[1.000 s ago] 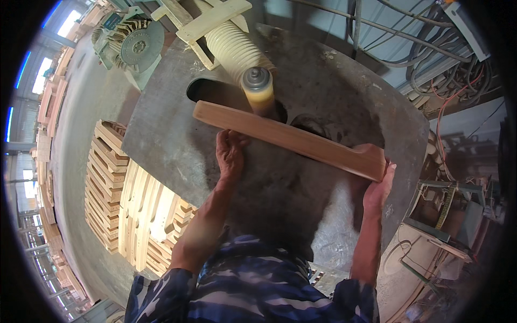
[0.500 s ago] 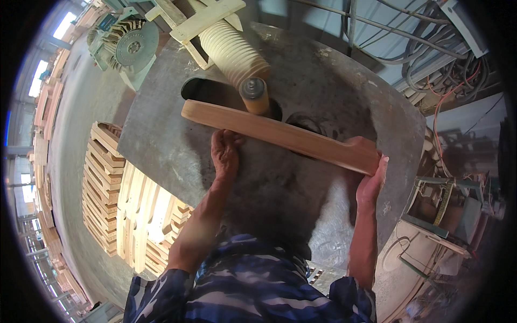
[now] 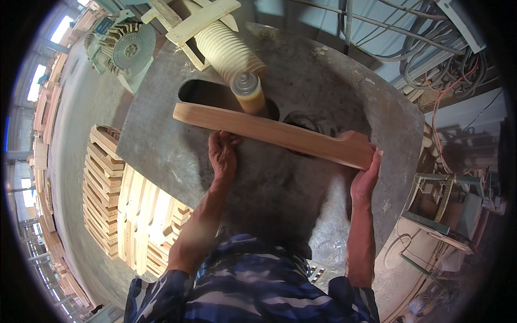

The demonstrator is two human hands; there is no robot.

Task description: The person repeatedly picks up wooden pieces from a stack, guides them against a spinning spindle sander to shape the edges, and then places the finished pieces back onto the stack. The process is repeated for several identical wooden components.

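Observation:
A long, shaped wooden piece (image 3: 258, 128) with a raised step near its right end lies across the dark metal table. Its far edge is against or very close to an upright sanding drum (image 3: 251, 101) with a tan sleeve and grey top. At the near edge, left of the middle, my left hand (image 3: 222, 157) has its fingers curled against the wood, the fingertips partly hidden. My right hand (image 3: 366, 177) grips the right end, thumb up along the end face and fingers hidden beneath.
Behind the drum, a ribbed hose (image 3: 226, 48) rests in a wooden frame (image 3: 202, 22). The metal table (image 3: 156, 124) has a long slot beside the drum. Stacked wooden parts (image 3: 140, 220) stand at the left, cables (image 3: 458, 67) hang far right, and a metal stand (image 3: 439, 210) is at the right.
The wooden piece has slid slightly left along the drum, and both hands have moved with it. The drum stands a little higher and its top looks lighter.

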